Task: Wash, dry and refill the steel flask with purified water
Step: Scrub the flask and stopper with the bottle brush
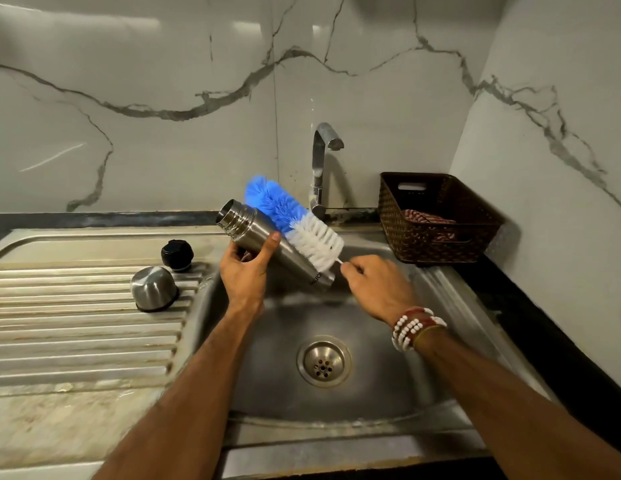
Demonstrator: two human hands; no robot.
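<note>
A ribbed stainless-steel drainboard (77, 327) fills the left of the frame; near its right edge sit a round black plastic stopper (177, 254) and an inverted steel cup (153, 287).

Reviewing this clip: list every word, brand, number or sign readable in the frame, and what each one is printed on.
"MILTO": small print near the base of the steel flask, which the left hand holds; the end of the word curves out of sight.
Nothing else: no print shows on the bottle brush, black stopper, steel cup, tap or woven basket.
</note>
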